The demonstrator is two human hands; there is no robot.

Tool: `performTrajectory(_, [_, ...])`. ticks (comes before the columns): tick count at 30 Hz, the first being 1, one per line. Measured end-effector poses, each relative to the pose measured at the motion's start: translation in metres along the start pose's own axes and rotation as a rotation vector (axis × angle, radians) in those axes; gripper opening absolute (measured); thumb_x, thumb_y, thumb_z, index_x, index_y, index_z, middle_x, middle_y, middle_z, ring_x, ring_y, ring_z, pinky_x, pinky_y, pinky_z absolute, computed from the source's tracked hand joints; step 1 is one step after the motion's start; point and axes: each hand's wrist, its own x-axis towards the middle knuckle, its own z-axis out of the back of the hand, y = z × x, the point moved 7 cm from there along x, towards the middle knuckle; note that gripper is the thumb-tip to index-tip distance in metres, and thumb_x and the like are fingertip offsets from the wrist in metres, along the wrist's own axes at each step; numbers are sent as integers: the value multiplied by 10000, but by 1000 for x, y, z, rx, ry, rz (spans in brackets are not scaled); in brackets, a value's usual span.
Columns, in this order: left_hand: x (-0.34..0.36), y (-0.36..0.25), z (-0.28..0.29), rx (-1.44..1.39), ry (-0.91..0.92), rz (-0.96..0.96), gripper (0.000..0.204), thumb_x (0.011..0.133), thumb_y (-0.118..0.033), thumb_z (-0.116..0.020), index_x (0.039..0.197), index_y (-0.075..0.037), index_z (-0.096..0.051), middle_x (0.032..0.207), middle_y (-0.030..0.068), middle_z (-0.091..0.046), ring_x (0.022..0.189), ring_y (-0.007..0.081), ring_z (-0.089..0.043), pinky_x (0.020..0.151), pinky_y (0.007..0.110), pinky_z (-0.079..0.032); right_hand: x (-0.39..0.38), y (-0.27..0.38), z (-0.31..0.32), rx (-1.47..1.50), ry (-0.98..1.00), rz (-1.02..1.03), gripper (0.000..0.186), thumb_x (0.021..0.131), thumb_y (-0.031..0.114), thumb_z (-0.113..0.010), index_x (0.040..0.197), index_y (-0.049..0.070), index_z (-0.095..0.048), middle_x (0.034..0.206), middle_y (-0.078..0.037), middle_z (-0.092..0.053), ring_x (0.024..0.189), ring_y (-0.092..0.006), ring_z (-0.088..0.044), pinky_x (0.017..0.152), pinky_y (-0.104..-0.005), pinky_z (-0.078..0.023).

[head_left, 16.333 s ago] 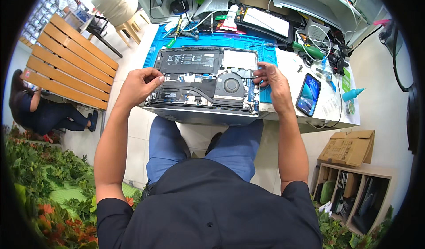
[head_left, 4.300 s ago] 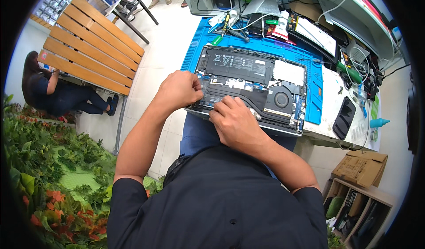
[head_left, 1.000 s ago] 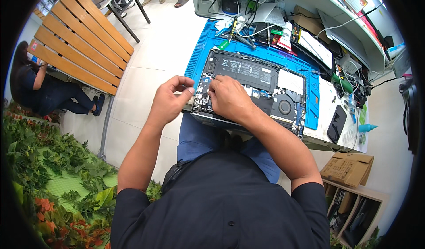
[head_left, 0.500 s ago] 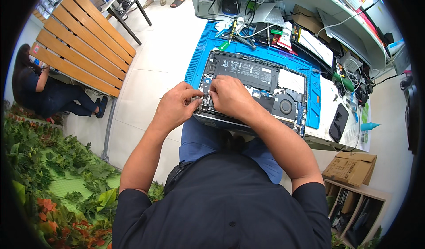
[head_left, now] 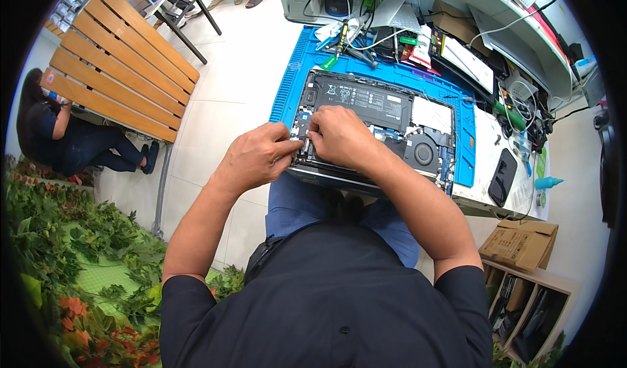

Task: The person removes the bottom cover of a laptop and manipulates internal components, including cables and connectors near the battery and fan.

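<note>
An opened laptop (head_left: pixel 432 114) lies with its insides bare, its near edge reaching over my lap. Its black battery (head_left: pixel 372 104) fills the far side, and a round fan (head_left: pixel 424 154) sits toward the right. At the laptop's left near corner, my left hand (head_left: pixel 257 155) has thumb and index finger drawn together at the edge. My right hand (head_left: pixel 344 138) rests over the left part of the laptop, fingers curled down onto the inside close to the left fingertips. Whatever small part either hand pinches is hidden by the fingers.
Under the laptop is a blue work mat (head_left: pixel 282 97). Tools, cables and a screwdriver (head_left: pixel 342 38) crowd its far side. A phone (head_left: pixel 501 177) and a blue-tipped bottle (head_left: pixel 547 183) lie at right. Left stands a slatted wooden bench (head_left: pixel 124 57), with a seated person (head_left: pixel 85 129) beside it.
My left hand has shifted slightly, its fingers lying flatter against the laptop's corner. My right hand has risen a little. The whole view has moved slightly.
</note>
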Motion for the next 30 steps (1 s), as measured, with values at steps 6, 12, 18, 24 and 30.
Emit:
performTrajectory(6, [9,13,-6,-323,0,244,136,841,-79,-807,970,-76,-847,855,81,-714,723,229,-712,684,342,-592,11,-10,3,41,77,-71,142,882,129,-792,912,-7,-820,863,-218,-788,857,-398,-780,810,-463,-613])
performTrajectory(12, [24,14,-18,-219,82,567,173,813,-193,-830,897,-42,-842,778,126,-777,712,256,-769,715,354,-618,26,-20,7,113,208,-128,165,818,159,-859,893,14,-833,858,-213,-793,826,-344,-795,775,-435,-616])
performTrajectory(18, [38,0,-17,61,243,604,217,809,-287,-785,873,-89,-850,808,185,-780,796,376,-780,818,450,-639,32,-27,-1,127,140,-67,186,755,167,-870,849,14,-824,815,-224,-777,797,-354,-787,764,-436,-615])
performTrajectory(24, [53,1,-19,93,413,722,280,783,-305,-810,931,-69,-846,949,207,-807,921,384,-791,876,464,-641,30,-27,1,134,172,-104,157,779,134,-814,863,2,-825,868,-265,-776,851,-412,-785,804,-464,-619])
performTrajectory(30, [63,-5,-17,71,437,694,350,781,-317,-814,917,5,-829,952,241,-799,956,396,-792,896,466,-641,30,-29,2,106,187,-122,185,801,132,-784,920,0,-838,906,-287,-775,896,-441,-782,839,-472,-619])
